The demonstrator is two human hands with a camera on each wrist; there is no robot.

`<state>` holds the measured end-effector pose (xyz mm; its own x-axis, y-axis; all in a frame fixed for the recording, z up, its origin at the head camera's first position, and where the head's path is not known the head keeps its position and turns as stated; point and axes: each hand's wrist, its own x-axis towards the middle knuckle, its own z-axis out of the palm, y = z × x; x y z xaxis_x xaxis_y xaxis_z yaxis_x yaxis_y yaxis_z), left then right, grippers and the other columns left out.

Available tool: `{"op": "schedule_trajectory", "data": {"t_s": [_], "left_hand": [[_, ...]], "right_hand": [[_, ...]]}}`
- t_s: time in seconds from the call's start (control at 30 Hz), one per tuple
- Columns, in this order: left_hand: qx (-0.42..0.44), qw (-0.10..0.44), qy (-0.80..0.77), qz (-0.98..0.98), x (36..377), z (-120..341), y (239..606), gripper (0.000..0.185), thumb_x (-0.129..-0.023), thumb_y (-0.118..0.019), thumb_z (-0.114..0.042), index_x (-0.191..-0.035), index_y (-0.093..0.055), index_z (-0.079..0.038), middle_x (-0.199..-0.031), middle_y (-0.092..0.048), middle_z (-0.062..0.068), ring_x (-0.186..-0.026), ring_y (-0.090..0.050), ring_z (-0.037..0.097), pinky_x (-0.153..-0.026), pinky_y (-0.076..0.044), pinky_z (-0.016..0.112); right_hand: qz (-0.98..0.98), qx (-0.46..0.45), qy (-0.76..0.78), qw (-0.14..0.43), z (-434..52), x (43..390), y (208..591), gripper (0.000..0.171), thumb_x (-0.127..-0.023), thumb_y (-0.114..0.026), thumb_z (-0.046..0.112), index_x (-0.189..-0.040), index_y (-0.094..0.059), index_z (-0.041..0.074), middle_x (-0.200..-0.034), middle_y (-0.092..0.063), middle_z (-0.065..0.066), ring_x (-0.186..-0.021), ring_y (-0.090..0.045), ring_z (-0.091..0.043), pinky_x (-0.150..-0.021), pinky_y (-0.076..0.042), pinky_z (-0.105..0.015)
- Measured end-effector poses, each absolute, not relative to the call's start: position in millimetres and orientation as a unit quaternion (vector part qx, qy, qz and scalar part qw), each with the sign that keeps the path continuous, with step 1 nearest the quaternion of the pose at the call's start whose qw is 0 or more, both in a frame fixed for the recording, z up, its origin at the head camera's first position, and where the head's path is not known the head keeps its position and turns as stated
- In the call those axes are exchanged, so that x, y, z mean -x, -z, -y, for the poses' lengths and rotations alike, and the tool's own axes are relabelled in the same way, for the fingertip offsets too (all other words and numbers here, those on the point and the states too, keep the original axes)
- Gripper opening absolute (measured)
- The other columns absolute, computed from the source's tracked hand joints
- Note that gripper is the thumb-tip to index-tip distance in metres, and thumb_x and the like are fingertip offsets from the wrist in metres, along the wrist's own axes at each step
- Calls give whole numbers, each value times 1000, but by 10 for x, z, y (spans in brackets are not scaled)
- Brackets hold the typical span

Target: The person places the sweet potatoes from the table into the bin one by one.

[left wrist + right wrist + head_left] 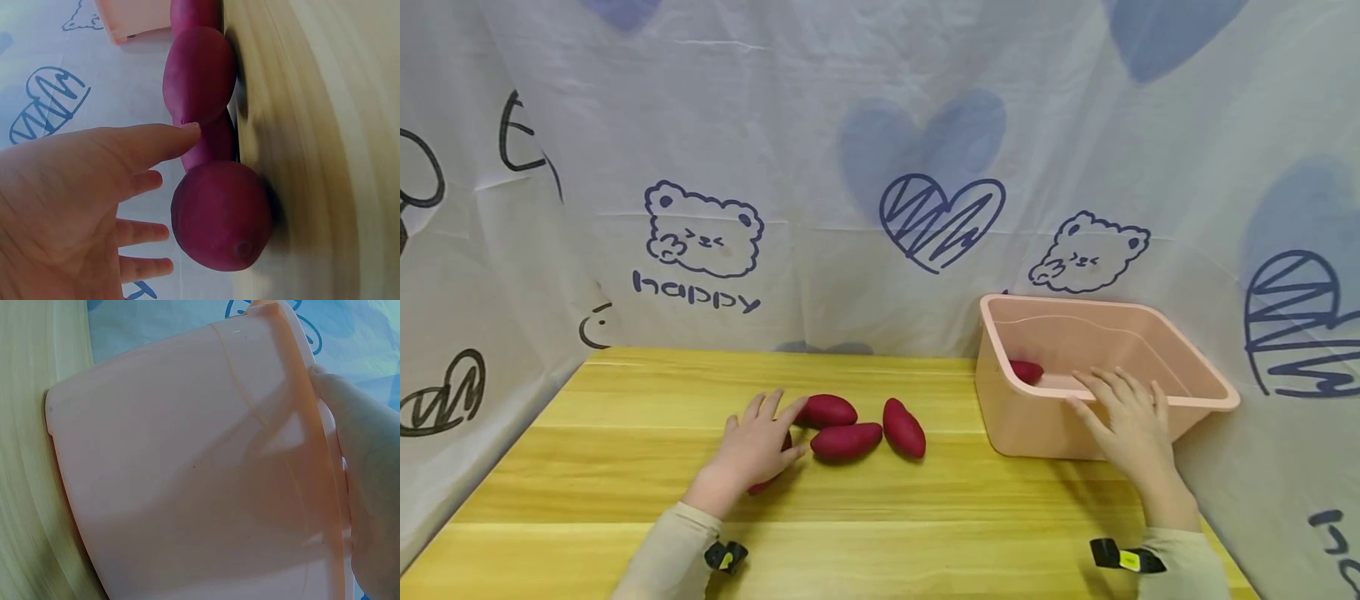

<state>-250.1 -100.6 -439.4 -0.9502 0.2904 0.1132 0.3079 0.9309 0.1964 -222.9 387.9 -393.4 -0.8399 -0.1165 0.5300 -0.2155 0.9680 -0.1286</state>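
Several purple sweet potatoes lie in a cluster mid-table: one at the back [826, 410], one in front of it [846, 441], one to the right [904, 427]. My left hand [766, 437] lies over a fourth sweet potato [765, 482] with its fingers straight. In the left wrist view that potato [222, 215] sits just off the open palm of the left hand [75, 200], whose thumb tip touches the one behind [200, 75]. My right hand [1123, 414] rests with spread fingers on the near rim of a pink plastic tub [1195, 379]. A fifth sweet potato [1026, 371] lies inside the tub.
The wooden table [625, 467] is walled on the left, back and right by a white cloth printed with bears and hearts [700, 233]. The tub wall [187, 487] fills the right wrist view, with fingers [369, 462] over its rim.
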Motion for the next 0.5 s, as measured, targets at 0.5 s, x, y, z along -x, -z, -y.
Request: {"op": "schedule_trajectory", "data": {"t_s": [0.5], "left_hand": [[130, -22, 113, 985, 2491, 1051, 4447, 78, -86, -72, -39, -151, -36, -14, -151, -32, 28, -134, -36, 53, -92, -41, 70]], "right_hand": [[956, -82, -97, 265, -3879, 2229, 3937, 48, -99, -49, 46, -137, -53, 17, -141, -50, -18, -135, -33, -42, -115, -2, -66]]}}
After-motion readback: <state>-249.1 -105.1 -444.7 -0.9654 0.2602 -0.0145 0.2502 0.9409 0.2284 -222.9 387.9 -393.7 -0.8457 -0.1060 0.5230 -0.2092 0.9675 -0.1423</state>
